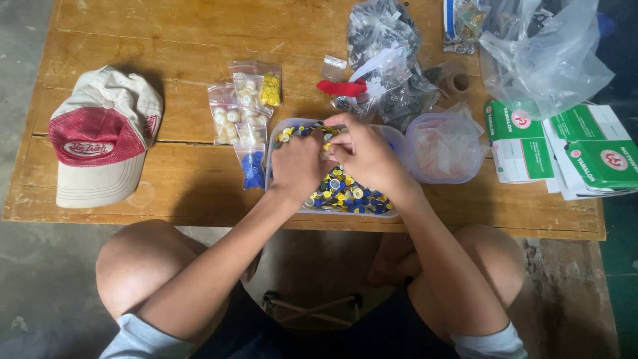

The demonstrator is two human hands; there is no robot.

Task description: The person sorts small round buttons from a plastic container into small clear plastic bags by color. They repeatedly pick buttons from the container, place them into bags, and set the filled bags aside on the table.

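Mid-sort, by look of it: your left hand [297, 166] and right hand [362, 154] over clear tray [397, 139] of blue-yellow caps [345, 193], frame centre. Fingers bunched together; grasp unclear. Next probably calls for fine pinch.

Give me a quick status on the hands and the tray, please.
Left hand and right hand both over the tray, fingers picking among small coloured caps. Grip unclear. Filled bags lie left; nothing blocking.

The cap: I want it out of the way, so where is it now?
In the head view the cap lies on the table's left side, left of the small bags and apart from both hands.
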